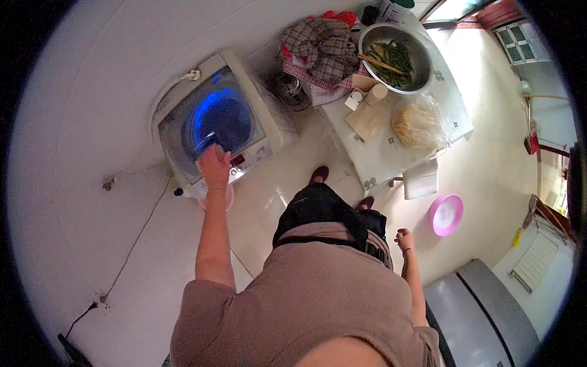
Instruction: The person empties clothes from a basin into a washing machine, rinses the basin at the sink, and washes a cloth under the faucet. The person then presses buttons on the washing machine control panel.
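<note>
My left hand point(214, 166) is over the front part of the washing machine point(272, 116), beside its control panel point(247, 159). Its fingers are drawn together around something small, pale and shiny at the fingertips, too blurred to name. Beyond them, the machine's dark tub point(226, 119) glows blue. My right hand point(404, 240) hangs low at my right side, fingers curled, with nothing visible in it.
A table point(373, 162) at the upper right holds checked cloth point(321, 49), a metal bowl point(422, 58) of greens with chopsticks, and a plastic bag point(419, 125). A white stool point(420, 180) and pink basin point(446, 215) stand nearby. A cord point(143, 229) runs along the left wall.
</note>
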Action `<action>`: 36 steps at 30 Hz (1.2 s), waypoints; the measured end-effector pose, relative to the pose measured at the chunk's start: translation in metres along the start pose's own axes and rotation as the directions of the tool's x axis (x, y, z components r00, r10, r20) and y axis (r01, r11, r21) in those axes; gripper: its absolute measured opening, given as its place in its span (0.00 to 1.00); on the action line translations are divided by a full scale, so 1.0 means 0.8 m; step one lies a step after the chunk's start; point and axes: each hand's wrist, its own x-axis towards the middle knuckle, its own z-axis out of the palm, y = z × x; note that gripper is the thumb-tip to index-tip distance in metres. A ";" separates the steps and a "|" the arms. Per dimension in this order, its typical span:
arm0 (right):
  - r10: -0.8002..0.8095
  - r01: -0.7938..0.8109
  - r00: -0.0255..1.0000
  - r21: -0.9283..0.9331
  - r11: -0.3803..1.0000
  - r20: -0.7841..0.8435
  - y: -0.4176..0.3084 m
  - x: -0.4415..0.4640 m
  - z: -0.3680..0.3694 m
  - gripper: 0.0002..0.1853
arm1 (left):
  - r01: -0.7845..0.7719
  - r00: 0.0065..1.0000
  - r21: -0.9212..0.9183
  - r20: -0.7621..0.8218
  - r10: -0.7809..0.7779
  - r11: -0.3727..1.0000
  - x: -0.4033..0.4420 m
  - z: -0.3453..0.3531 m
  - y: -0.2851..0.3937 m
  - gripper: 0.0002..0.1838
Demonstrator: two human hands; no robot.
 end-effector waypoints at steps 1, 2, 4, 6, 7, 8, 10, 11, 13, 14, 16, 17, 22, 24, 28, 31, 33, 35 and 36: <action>0.035 -0.036 0.999 0.020 0.999 0.036 0.001 0.000 0.001 0.11 | -0.066 0.994 -0.058 0.084 0.071 0.996 -0.015 0.027 -0.010 0.22; 0.042 -0.043 0.999 0.026 0.999 0.034 0.002 -0.003 0.002 0.11 | -0.126 0.976 -0.120 0.165 0.145 0.985 -0.025 0.046 -0.016 0.21; 0.044 -0.045 0.999 0.052 0.998 0.018 0.005 -0.010 0.004 0.11 | -0.063 0.988 -0.094 0.135 0.075 0.994 -0.031 0.061 -0.014 0.19; 0.076 -0.076 0.997 0.094 0.993 0.010 0.009 -0.020 0.010 0.11 | 0.000 0.995 -0.068 0.102 0.007 0.998 -0.030 0.071 -0.017 0.18; 0.101 -0.101 0.995 0.130 0.986 0.005 0.011 -0.025 0.013 0.11 | 0.076 0.981 -0.077 0.182 -0.061 0.994 -0.028 0.073 -0.018 0.18; 0.108 -0.108 0.994 0.134 0.985 0.007 0.014 -0.032 0.018 0.11 | 0.153 0.957 -0.080 0.262 -0.127 0.985 -0.028 0.074 -0.020 0.19; 0.156 -0.156 0.988 0.144 0.977 0.011 0.027 -0.046 0.025 0.12 | 0.147 0.957 -0.102 0.265 -0.116 0.984 -0.029 0.076 -0.020 0.19; 0.173 -0.176 0.984 0.089 0.980 0.038 0.033 -0.050 0.027 0.12 | 0.146 0.958 -0.124 0.266 -0.109 0.981 -0.031 0.077 -0.018 0.19; 0.191 -0.196 0.980 0.152 0.969 0.051 0.041 -0.064 0.033 0.13 | 0.080 0.980 -0.104 0.187 -0.059 0.991 -0.031 0.077 -0.012 0.19; 0.197 -0.206 0.978 0.212 0.955 0.063 0.045 -0.070 0.036 0.13 | 0.021 0.995 -0.078 0.099 -0.013 0.997 -0.032 0.075 -0.010 0.19; 0.185 -0.195 0.980 0.204 0.959 0.068 0.050 -0.077 0.038 0.13 | 0.031 0.988 -0.071 0.151 -0.020 0.997 -0.029 0.065 -0.003 0.18; 0.154 -0.160 0.987 0.157 0.974 0.051 0.054 -0.079 0.039 0.13 | 0.043 0.981 -0.068 0.193 -0.030 0.997 -0.028 0.061 0.000 0.18; 0.215 -0.215 0.976 0.168 0.962 0.020 0.073 -0.073 0.046 0.11 | -0.001 0.974 -0.099 0.226 0.024 0.995 -0.036 0.110 -0.059 0.17; 0.213 -0.210 0.977 0.230 0.950 0.012 0.082 -0.071 0.043 0.12 | -0.049 0.958 -0.063 0.280 0.065 0.997 -0.039 0.123 -0.082 0.16; 0.137 -0.128 0.990 0.251 0.960 -0.018 0.127 -0.055 0.053 0.12 | -0.519 0.703 0.353 0.694 0.154 0.779 0.002 0.107 -0.058 0.13; 0.112 -0.112 0.993 0.022 0.994 -0.041 0.131 -0.058 0.040 0.14 | -0.521 0.851 0.707 0.389 0.352 0.478 -0.033 0.160 -0.138 0.20; 0.057 -0.057 0.993 0.006 0.998 -0.107 0.173 -0.044 0.055 0.14 | -0.113 0.990 0.287 0.111 0.084 0.951 -0.014 0.146 -0.106 0.16; 0.042 -0.042 0.998 -0.007 0.999 -0.038 0.178 -0.033 0.058 0.15 | 0.056 0.993 0.100 0.097 -0.066 0.993 -0.042 0.112 -0.063 0.17; 0.016 -0.016 1.000 0.002 1.000 0.000 0.190 -0.027 0.061 0.15 | -0.288 0.943 0.548 0.305 0.133 0.785 -0.066 0.094 -0.068 0.18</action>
